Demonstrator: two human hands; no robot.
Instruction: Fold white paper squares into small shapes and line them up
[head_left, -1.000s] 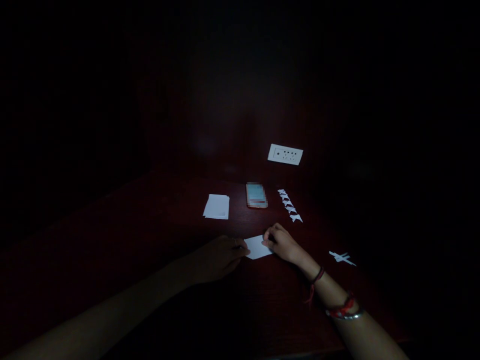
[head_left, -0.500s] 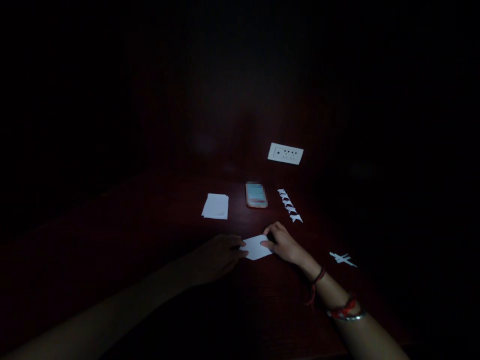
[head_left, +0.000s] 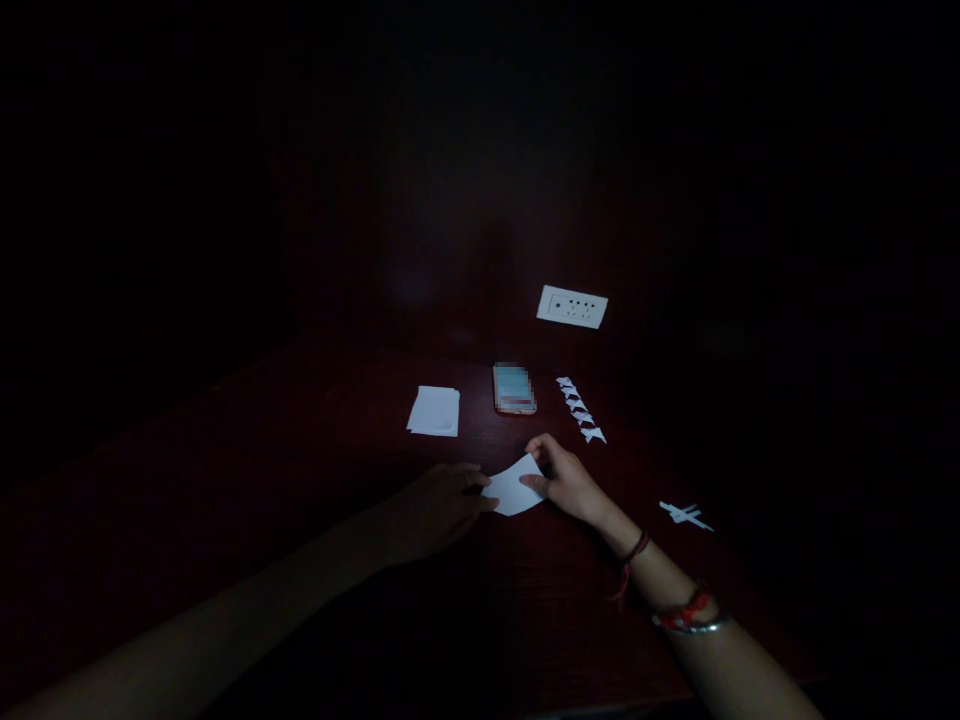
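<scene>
A small white paper sheet (head_left: pixel 512 489) lies on the dark red table (head_left: pixel 315 450), its right corner lifted. My right hand (head_left: pixel 566 483) pinches that raised right edge between thumb and fingers. My left hand (head_left: pixel 439 508) rests on the table with its fingertips pressed on the sheet's left edge. The scene is very dim. Red thread and a metal bangle circle my right wrist.
A stack of white paper sheets (head_left: pixel 434 411) lies further back on the left, a phone (head_left: pixel 514 389) beside it. A row of small folded paper shapes (head_left: pixel 580 410) runs to the phone's right. Crossed paper strips (head_left: pixel 684 515) lie at the right. A white socket plate (head_left: pixel 571 307) sits behind.
My right hand has lifted the sheet's right corner up and toward the back. My left hand stayed pressed on the left edge.
</scene>
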